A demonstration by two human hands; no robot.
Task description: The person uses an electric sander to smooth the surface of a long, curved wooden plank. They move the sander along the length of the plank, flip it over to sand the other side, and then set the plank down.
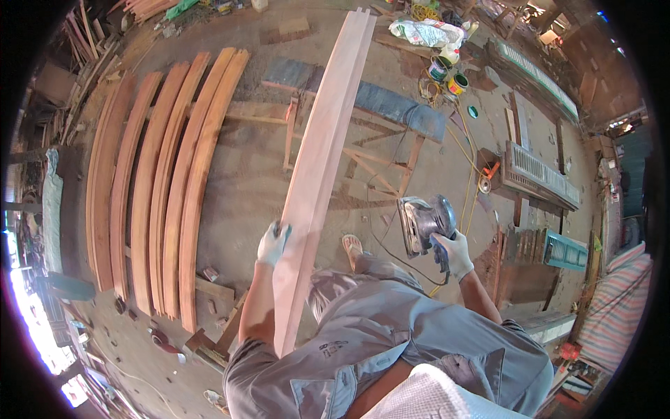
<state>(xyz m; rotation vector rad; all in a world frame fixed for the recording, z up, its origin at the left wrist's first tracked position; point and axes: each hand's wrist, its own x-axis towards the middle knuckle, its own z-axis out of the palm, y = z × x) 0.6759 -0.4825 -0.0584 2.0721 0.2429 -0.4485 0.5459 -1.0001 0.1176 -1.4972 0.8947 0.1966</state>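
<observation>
A long pale wooden board [317, 153] with a stepped right edge slants from beside my body up to the far side. My left hand [273, 243], in a white glove, grips its left edge. To the right, my gloved right hand [455, 254] is wrapped round the handle of an electric sander [427, 227]. The sander is held up in the air, apart from the board, its flat pad turned to the left. A cord trails from it. Beyond, the board passes over a trestle bench with a dark padded top [398, 112].
Several long reddish boards [164, 181] lie side by side at the left. Paint cans [457, 84], a white bag [427, 32] and yellow cords [469, 140] are at the far right. Louvred shutters [541, 174] lie along the right. A striped cloth [614, 307] hangs at the right edge.
</observation>
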